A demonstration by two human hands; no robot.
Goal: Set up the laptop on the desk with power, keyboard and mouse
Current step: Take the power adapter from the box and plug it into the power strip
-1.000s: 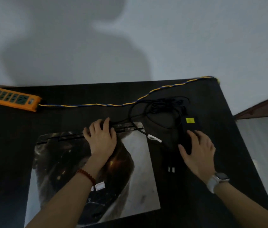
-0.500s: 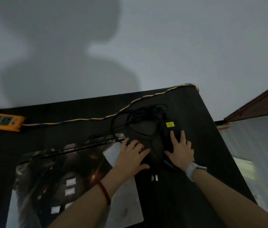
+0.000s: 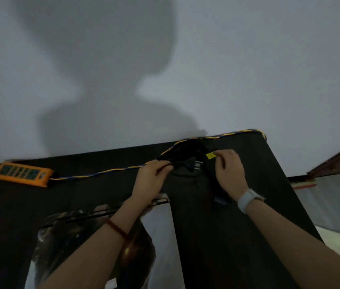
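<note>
A closed laptop (image 3: 160,230) with a dark picture skin lies on the black desk (image 3: 248,236) at the near left. My left hand (image 3: 151,177) is shut on the black power cable just behind its two-pin plug (image 3: 194,164), lifted above the desk. My right hand (image 3: 228,172) grips the black power adapter (image 3: 211,161) with a yellow label (image 3: 211,156), also lifted. A tangle of black cable (image 3: 183,149) hangs behind both hands. No keyboard or mouse is in view.
An orange power strip (image 3: 22,171) with green sockets lies at the desk's far left. Its yellow-and-blue cord (image 3: 106,172) runs along the back edge to the far right corner. A grey wall stands behind; the desk's right edge drops to the floor.
Both hands left the desk surface and rose with the plug and the adapter. My left hand moved from the laptop to the cable. The camera tilted upward.
</note>
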